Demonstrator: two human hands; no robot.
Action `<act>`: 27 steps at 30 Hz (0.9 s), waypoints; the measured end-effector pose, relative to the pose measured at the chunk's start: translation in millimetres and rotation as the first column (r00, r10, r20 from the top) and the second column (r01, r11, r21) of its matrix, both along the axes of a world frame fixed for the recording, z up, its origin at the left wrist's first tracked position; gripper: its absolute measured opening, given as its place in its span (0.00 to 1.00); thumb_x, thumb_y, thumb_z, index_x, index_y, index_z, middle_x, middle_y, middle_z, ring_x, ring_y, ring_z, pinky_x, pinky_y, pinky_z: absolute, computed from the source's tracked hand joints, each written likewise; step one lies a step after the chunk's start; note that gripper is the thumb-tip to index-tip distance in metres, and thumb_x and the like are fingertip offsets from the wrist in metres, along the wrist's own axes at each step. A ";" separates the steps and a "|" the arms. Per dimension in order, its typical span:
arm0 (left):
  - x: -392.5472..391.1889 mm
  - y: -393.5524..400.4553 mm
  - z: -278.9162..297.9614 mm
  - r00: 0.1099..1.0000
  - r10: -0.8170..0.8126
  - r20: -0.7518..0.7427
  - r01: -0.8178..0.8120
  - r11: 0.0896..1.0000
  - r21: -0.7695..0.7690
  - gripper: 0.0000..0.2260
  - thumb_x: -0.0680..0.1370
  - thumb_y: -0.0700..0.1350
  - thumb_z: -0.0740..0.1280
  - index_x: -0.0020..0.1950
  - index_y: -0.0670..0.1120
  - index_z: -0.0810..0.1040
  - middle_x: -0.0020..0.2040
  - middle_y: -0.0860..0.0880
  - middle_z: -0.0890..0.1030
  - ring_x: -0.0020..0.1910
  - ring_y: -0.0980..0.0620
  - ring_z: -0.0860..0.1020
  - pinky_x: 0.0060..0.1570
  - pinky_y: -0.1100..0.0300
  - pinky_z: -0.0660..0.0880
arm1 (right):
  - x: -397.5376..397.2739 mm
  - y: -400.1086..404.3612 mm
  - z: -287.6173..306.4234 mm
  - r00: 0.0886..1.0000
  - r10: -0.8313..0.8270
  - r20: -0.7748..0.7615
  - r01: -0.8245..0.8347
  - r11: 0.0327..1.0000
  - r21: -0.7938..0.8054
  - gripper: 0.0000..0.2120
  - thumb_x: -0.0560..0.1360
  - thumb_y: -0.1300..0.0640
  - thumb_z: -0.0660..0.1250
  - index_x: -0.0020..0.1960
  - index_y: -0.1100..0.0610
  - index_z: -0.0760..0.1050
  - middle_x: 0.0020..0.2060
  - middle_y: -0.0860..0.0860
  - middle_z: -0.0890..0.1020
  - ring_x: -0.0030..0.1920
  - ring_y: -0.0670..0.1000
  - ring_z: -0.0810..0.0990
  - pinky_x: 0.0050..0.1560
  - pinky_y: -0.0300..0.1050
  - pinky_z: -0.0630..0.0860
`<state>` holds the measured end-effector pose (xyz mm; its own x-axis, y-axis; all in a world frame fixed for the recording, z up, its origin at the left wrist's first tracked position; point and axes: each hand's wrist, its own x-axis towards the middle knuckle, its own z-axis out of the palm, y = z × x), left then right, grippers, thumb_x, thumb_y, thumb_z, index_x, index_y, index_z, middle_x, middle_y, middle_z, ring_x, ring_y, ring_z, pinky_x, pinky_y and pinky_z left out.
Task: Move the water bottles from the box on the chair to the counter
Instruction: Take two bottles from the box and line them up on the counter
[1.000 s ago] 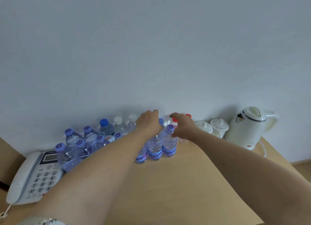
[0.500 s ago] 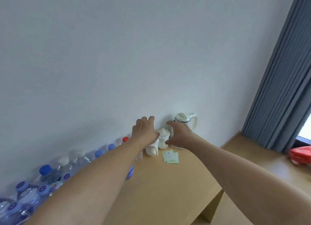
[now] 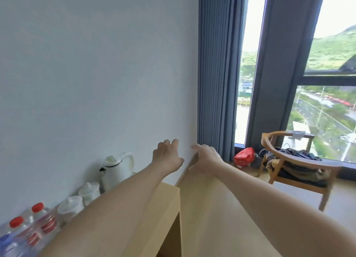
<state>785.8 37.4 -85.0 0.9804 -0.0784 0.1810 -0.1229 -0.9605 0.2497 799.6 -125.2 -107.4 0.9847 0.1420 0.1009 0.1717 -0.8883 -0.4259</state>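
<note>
Both my arms reach forward in mid-air past the right end of the wooden counter (image 3: 163, 208). My left hand (image 3: 166, 155) and my right hand (image 3: 205, 159) are empty, fingers relaxed and spread, a short gap between them. Red-capped water bottles (image 3: 41, 217) stand on the counter at the lower left, against the wall, with blue-capped ones cut off at the frame edge. A wooden chair (image 3: 296, 166) stands by the window at the right, with dark clothing and cables on its seat. No box is visible on it.
A white kettle (image 3: 115, 168) and two white lidded cups (image 3: 81, 198) stand on the counter along the wall. A red bag (image 3: 243, 156) lies on the floor by the grey curtain (image 3: 217, 74). Wooden floor stretches between counter and chair.
My hands let go of the bottles on the counter and are now empty. The view has swung right, from the bottles and phone to the counter's end, window and chair.
</note>
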 end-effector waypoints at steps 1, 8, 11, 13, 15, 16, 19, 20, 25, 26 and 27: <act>4.4 -27.3 1.7 0.999 -0.034 0.004 0.034 0.999 0.009 0.29 0.78 0.53 0.69 0.76 0.47 0.66 0.71 0.44 0.71 0.70 0.42 0.68 0.63 0.48 0.72 | -0.3 -28.1 2.2 0.999 -0.035 -0.001 0.035 0.999 0.000 0.41 0.70 0.50 0.77 0.78 0.47 0.62 0.70 0.52 0.72 0.71 0.56 0.67 0.65 0.54 0.73; 27.1 -223.0 13.3 0.969 -0.247 0.013 0.247 0.969 0.003 0.27 0.77 0.53 0.70 0.74 0.48 0.67 0.67 0.45 0.73 0.67 0.42 0.70 0.61 0.49 0.73 | -19.8 -225.3 11.4 0.968 -0.248 0.024 0.248 0.968 -0.019 0.39 0.70 0.51 0.77 0.77 0.48 0.64 0.68 0.55 0.74 0.67 0.58 0.70 0.57 0.50 0.74; 25.6 -304.2 16.0 0.936 -0.350 0.024 0.350 0.937 -0.008 0.29 0.77 0.53 0.71 0.76 0.49 0.66 0.69 0.44 0.73 0.68 0.43 0.70 0.63 0.49 0.72 | -36.9 -300.3 14.5 0.929 -0.370 0.013 0.370 0.929 -0.020 0.37 0.69 0.50 0.77 0.75 0.47 0.66 0.68 0.53 0.73 0.68 0.58 0.71 0.63 0.54 0.73; 21.9 -355.3 16.3 0.906 -0.421 0.047 0.422 0.906 -0.023 0.28 0.78 0.52 0.72 0.75 0.50 0.68 0.68 0.45 0.74 0.66 0.45 0.72 0.58 0.53 0.72 | -50.0 -343.7 15.2 0.898 -0.440 -0.002 0.440 0.898 -0.003 0.37 0.69 0.51 0.78 0.74 0.46 0.67 0.62 0.51 0.76 0.62 0.55 0.74 0.60 0.52 0.76; 17.0 -403.9 16.8 0.868 -0.491 0.069 0.495 0.868 -0.041 0.26 0.78 0.52 0.72 0.74 0.50 0.70 0.67 0.46 0.75 0.64 0.46 0.73 0.56 0.55 0.74 | -63.2 -384.9 14.9 0.857 -0.514 -0.009 0.514 0.857 0.005 0.33 0.69 0.51 0.78 0.71 0.45 0.69 0.60 0.50 0.77 0.59 0.53 0.73 0.59 0.52 0.77; 14.7 -427.1 16.8 0.848 -0.526 0.070 0.529 0.847 -0.046 0.25 0.78 0.52 0.72 0.74 0.51 0.70 0.67 0.45 0.75 0.65 0.45 0.74 0.59 0.54 0.76 | -69.9 -404.7 14.2 0.832 -0.555 -0.008 0.555 0.832 0.008 0.32 0.69 0.50 0.77 0.70 0.45 0.70 0.61 0.50 0.76 0.62 0.54 0.73 0.61 0.53 0.76; 8.6 -491.7 17.3 0.782 -0.621 0.052 0.623 0.782 -0.026 0.29 0.78 0.51 0.72 0.77 0.50 0.67 0.71 0.44 0.74 0.69 0.43 0.71 0.65 0.47 0.76 | -90.0 -459.7 11.8 0.743 -0.669 -0.005 0.669 0.743 0.024 0.35 0.70 0.48 0.76 0.74 0.46 0.68 0.67 0.51 0.75 0.67 0.56 0.71 0.63 0.54 0.75; 6.9 -511.9 16.5 0.759 -0.650 0.044 0.651 0.759 -0.020 0.30 0.78 0.51 0.72 0.77 0.50 0.67 0.71 0.44 0.74 0.69 0.43 0.71 0.65 0.47 0.75 | -96.3 -476.8 10.1 0.714 -0.700 -0.004 0.700 0.714 0.027 0.36 0.71 0.47 0.76 0.75 0.46 0.67 0.68 0.51 0.75 0.68 0.56 0.71 0.63 0.53 0.74; 7.1 -614.4 4.9 0.628 -0.778 0.035 0.779 0.627 -0.016 0.29 0.77 0.51 0.73 0.75 0.49 0.68 0.69 0.44 0.74 0.68 0.43 0.72 0.64 0.48 0.73 | -122.4 -557.3 1.7 0.591 -0.806 -0.032 0.807 0.589 0.047 0.37 0.73 0.46 0.76 0.77 0.48 0.64 0.72 0.53 0.72 0.72 0.57 0.69 0.67 0.54 0.73; 8.7 -635.8 2.7 0.601 -0.798 0.035 0.799 0.601 -0.018 0.30 0.77 0.52 0.74 0.76 0.49 0.68 0.69 0.44 0.74 0.68 0.43 0.71 0.64 0.48 0.73 | -125.2 -573.1 0.6 0.565 -0.825 -0.033 0.825 0.563 0.048 0.38 0.73 0.46 0.76 0.78 0.48 0.64 0.73 0.53 0.72 0.72 0.57 0.69 0.67 0.54 0.73; 11.3 -657.5 0.9 0.575 -0.818 0.035 0.818 0.574 -0.020 0.30 0.77 0.52 0.74 0.76 0.49 0.68 0.69 0.44 0.74 0.69 0.43 0.71 0.64 0.48 0.73 | -126.7 -589.3 0.1 0.540 -0.841 -0.033 0.842 0.538 0.043 0.38 0.73 0.46 0.76 0.78 0.48 0.64 0.73 0.53 0.71 0.72 0.57 0.69 0.67 0.54 0.73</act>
<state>797.1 -620.1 -84.0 0.4987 -0.8393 0.2163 -0.8574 -0.4413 0.2647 672.9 -714.5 -107.3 0.6492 -0.7569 0.0744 -0.6470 -0.6010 -0.4693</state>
